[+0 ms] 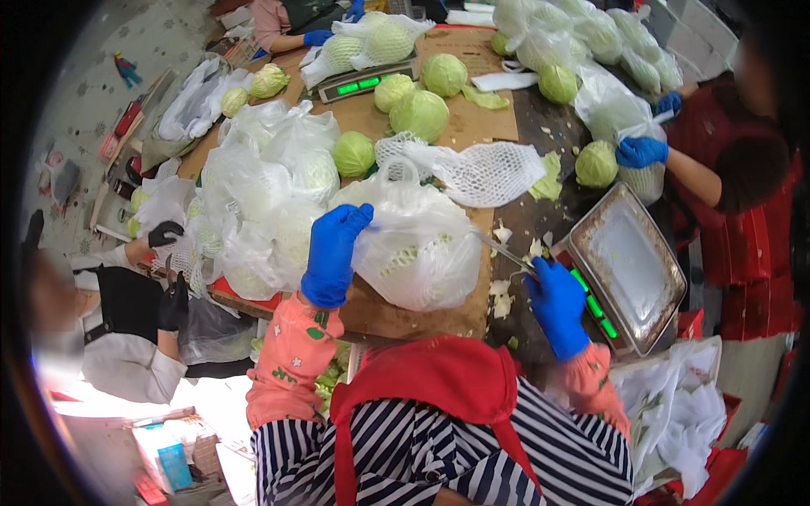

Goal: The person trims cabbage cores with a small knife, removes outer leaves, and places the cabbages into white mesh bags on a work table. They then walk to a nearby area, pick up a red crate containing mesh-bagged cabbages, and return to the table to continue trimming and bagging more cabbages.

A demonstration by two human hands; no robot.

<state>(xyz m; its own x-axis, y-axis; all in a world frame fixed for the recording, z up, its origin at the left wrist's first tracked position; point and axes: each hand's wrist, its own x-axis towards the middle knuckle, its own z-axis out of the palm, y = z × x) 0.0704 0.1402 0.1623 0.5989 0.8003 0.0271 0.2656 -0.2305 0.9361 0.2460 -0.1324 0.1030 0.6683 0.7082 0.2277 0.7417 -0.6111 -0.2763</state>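
Note:
A clear plastic bag [414, 253] with net-wrapped cabbage inside stands on cardboard before me. My blue-gloved left hand [332, 253] is closed at the bag's left side, its fingertips pinching the thin film. In my right hand [557, 307], also gloved in blue, is a knife [503, 248] whose blade points left towards the bag's right side. Whether the tip touches the film I cannot tell. Just beyond the bag lie a white foam net sleeve [493, 174] and a bare green cabbage [353, 154].
Filled bags [272, 171] crowd the left. A scale with a metal tray [626, 269] stands right of my right hand; another scale [367, 82] bears netted cabbages. Loose cabbages [419, 116] and leaf scraps [502, 297] lie about. Co-workers' hands [642, 152] are at the right, left and far sides.

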